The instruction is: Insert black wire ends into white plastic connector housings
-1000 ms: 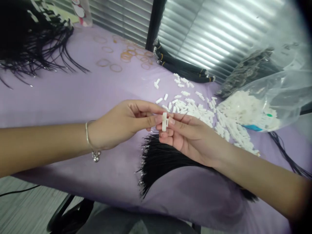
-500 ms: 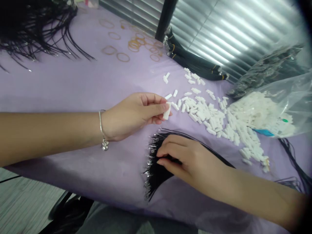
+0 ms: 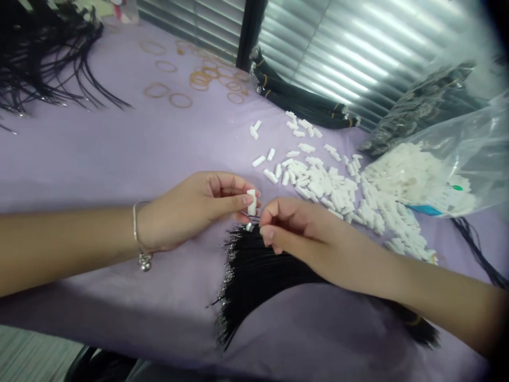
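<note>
Rising off the black wires (image 3: 254, 265), the right hand (image 3: 298, 228) is pinching one, I think, while I'm seeing the left hand (image 3: 191, 212) gripping a white plastic connector (image 3: 251, 202) and the plastic bag (image 3: 457, 143) holding a heap more.

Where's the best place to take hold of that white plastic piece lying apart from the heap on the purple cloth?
Take its long sides, coming from above: the white plastic piece is a slim bar lying flat on the purple cloth, set apart from the heap, so a grip can close across its narrow width.

White plastic block (image 3: 252, 204): side partly hidden by left hand (image 3: 191, 212) thumb. Silver wire tip (image 3: 249, 227) beside right hand (image 3: 296, 233): form too small to tell.
</note>
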`<state>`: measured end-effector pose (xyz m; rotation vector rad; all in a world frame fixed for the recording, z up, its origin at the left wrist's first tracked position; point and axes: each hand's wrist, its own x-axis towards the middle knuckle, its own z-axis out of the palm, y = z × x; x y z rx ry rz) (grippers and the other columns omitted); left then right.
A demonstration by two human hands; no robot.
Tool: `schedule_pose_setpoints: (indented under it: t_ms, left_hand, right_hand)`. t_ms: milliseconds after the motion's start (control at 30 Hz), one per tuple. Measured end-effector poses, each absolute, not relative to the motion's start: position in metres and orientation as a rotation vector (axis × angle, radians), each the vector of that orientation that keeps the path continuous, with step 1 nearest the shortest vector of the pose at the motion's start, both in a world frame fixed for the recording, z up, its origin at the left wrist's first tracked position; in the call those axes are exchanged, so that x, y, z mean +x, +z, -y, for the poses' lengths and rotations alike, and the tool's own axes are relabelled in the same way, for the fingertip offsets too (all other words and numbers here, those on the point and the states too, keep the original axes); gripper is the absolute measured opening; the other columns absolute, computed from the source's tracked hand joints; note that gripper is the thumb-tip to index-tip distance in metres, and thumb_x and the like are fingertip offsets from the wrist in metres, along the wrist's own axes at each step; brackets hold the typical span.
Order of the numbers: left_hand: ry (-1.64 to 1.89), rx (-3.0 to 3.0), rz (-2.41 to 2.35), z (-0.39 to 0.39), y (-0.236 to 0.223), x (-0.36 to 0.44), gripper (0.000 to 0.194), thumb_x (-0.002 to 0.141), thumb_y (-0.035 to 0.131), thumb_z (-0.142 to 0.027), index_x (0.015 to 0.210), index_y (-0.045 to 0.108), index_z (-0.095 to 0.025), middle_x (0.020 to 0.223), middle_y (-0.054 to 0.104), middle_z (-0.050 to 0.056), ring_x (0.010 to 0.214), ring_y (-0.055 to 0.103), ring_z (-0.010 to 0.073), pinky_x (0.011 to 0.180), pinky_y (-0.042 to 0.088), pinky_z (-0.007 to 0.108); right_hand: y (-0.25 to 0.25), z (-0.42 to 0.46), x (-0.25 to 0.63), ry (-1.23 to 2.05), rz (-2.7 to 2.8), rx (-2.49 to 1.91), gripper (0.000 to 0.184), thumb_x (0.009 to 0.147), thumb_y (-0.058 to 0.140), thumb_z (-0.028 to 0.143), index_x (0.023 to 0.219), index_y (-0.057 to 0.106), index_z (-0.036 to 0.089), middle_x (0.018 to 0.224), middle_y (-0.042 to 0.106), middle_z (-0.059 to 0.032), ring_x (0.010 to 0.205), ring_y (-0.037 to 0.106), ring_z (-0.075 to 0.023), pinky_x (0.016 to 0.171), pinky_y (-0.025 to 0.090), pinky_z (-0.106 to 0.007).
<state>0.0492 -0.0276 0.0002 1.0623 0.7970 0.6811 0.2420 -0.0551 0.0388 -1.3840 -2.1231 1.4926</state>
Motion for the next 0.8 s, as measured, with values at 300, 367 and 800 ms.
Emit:
schedule_pose_setpoints:
  t_ms: [300, 367, 800]
  left_hand:
    - [0.641, 1.066, -0.876, 0.025, -0.005, 0.05, 0.003, 0.083, 0.066, -0.018, 0.085, 0.068, -0.018, 0.077, 0.07, -0.001, 0.07, 0.066, 0.0087, 0.068, 0.055, 0.016]
    - [0.644, 1.063, -0.874, 0.025, -0.005, 0.049, 0.003, 0.083, 0.067, -0.019, 0.085, 0.069, -0.018, 0.077, 0.07, -0.001, 0.069, 0.066, 0.0084, 0.069, 0.055, 0.016]
    - [0.618, 1.038, -0.917, 0.022, -0.006, 0.048, 0.006, 0.081, 0.07, -0.023, 0.085, 0.069, -0.018, 0.077, 0.068, -0.001, 0.066, 0.066, 0.0084, 0.065, 0.055, 0.015]
  right_hand:
    - [0.019, 0.041, 0.255, 1.167, 2.109, -1.398, 0.018, 0.089, 0.05, 0.023, 0.073, 0.058, 0.021, 0.058, 0.05, 0.0063, 0.05, 0.042, -0.0071, 0.049, 0.034, -0.022]
    - [0.017, 0.04, 0.255, 1.133, 2.136, -1.413, 0.019, 0.088, 0.051, 0.022, 0.07, 0.058, 0.021, 0.056, 0.05, 0.0062, 0.048, 0.043, -0.0075, 0.047, 0.033, -0.022]
    - [0.019, 0.041, 0.257, 0.937, 2.297, -1.279, 0.017, 0.089, 0.05, 0.018, 0.075, 0.059, 0.023, 0.067, 0.061, 0.0032, 0.06, 0.055, -0.0111, 0.056, 0.041, -0.025]
